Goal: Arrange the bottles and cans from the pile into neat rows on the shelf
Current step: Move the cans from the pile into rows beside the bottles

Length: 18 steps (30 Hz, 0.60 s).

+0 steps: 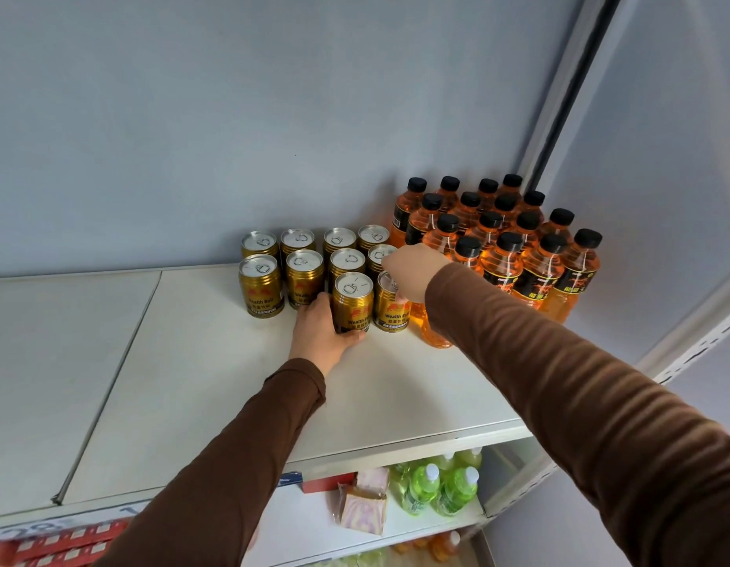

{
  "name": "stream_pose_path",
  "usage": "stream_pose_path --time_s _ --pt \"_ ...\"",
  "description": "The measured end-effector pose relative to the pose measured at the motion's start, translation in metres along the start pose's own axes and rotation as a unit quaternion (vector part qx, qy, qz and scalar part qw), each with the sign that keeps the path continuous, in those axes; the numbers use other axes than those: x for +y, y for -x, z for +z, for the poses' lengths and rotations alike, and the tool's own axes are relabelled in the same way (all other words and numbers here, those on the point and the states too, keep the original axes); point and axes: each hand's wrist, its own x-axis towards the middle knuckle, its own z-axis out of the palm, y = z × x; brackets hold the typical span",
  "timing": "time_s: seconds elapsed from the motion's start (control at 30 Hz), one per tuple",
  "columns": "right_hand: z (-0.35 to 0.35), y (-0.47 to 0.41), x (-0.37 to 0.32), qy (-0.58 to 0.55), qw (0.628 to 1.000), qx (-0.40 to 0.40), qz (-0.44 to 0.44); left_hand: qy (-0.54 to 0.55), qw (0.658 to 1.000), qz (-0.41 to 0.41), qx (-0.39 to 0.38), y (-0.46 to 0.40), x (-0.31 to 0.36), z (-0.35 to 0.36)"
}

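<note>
Both grips are closed on cans: the left hand (320, 335) wraps low around a gold can (352, 301) at centre frame, while the right hand (412, 270) pinches the top of the next can (392, 306), beside the orange bottles (498, 239). All stand on the shelf (191, 362). Likely risk: the right sleeve brushing the nearest bottle and toppling it, or a nudged can knocking the rows behind askew.

Both arms in brown sleeves reach forward toward twelve o'clock. The left hand (320, 335) curls its fingers round a gold can (352, 302); the right hand (412, 272) grips from above the neighbouring can (392, 306) at its three o'clock.
</note>
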Motion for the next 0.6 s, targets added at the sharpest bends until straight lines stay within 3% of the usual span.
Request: stream_pose_path --time_s 0.3,0.43,0.6 --pt "0.005 0.002 0.004 0.009 0.999 0.027 -0.017 -0.057 0.997 0.019 -0.053 0.002 -0.003 -0.012" --pt "0.004 0.007 0.008 -0.018 0.994 0.103 -0.033 -0.160 0.982 0.047 -0.093 0.013 -0.017 -0.035" --pt "-0.001 0.013 -0.019 -0.107 0.975 0.191 -0.049 -0.198 0.974 0.068 -0.086 0.039 -0.032 -0.078"
